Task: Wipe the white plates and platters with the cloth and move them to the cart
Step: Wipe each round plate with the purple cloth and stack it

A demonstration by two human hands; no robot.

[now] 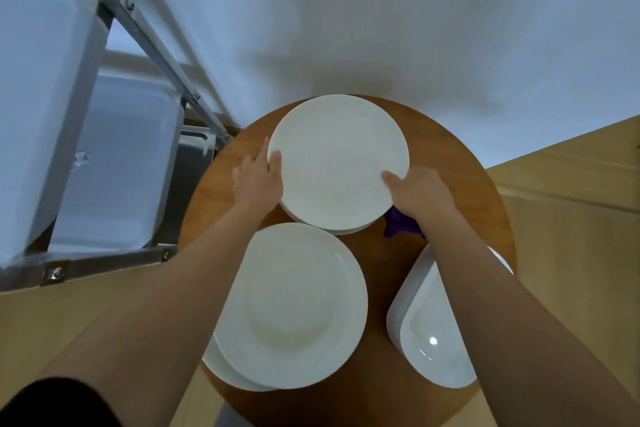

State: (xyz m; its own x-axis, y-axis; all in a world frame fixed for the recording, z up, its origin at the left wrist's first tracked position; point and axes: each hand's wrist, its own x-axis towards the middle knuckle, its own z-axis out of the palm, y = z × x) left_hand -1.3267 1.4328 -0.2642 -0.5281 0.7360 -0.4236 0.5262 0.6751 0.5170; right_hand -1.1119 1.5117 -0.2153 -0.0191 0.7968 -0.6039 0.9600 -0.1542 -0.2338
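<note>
Held item: white dinner plate [337, 163], top of the far stack [346, 227], gripped at both sides of its rim.
Left hand [256, 180]: thumb on the rim, fingers [265, 149] curled round the edge; grasping the plate.
Right hand [420, 191]: thumb on the rim, the other fingers hidden under the plate; grasping it, with the purple cloth [400, 227] showing just beneath the wrist. Whether I also hold the cloth, I cannot tell.
Other stock: near stack of wide-rimmed plates [291, 305]; white platters [436, 333] at my right, partly under my forearm.
Destination: metal cart [152, 45] with pale trays [114, 163], to my left, just beside the desk.
Risk: glazed rim may slip from thumb-only hold above; my right forearm may knock the platters off the near edge; the plate could strike the cart frame on the swing left.
Surface: round brown wooden desk [381, 274], crowded with crockery.
Room: plain white wall, light tan floor.
</note>
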